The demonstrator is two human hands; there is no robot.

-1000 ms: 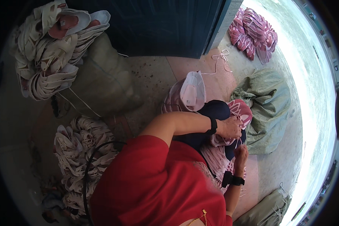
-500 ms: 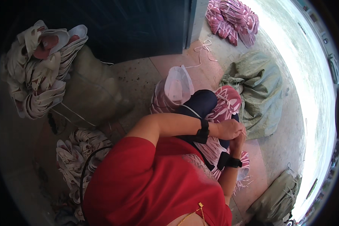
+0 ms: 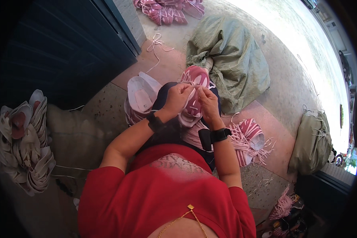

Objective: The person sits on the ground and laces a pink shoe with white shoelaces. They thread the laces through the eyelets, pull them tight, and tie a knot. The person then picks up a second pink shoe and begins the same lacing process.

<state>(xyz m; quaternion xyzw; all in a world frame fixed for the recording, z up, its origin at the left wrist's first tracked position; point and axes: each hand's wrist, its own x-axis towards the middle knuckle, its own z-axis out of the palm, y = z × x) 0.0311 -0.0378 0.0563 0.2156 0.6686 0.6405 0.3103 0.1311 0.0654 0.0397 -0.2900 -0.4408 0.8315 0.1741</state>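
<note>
A pink and white shoe upper [image 3: 192, 108] lies across my knees, its far end pointing away from me. Over it my left hand [image 3: 177, 99] pinches a thin pale shoelace [image 3: 191, 83]. My right hand [image 3: 208, 102], close beside it, is closed at the fingertips on the same lace. The fingers hide most of the strand. Just right of my legs sits a bundle of pink and white striped uppers [image 3: 248, 139] with loose laces hanging off it. Left of my knee stands a stack of nested uppers with a white sole side up [image 3: 142, 95].
A large green woven sack [image 3: 236, 63] stands ahead, another sack [image 3: 311, 142] at far right. Pale uppers [image 3: 25, 148] are heaped on a sack at left. More pink uppers [image 3: 166, 10] lie beyond the dark door [image 3: 63, 47]. A loose lace [image 3: 158, 47] trails on the floor.
My view has turned to the right, so the sacks and piles appear further left. My hands, close together before, are now a little apart above the upper, which shows more fully.
</note>
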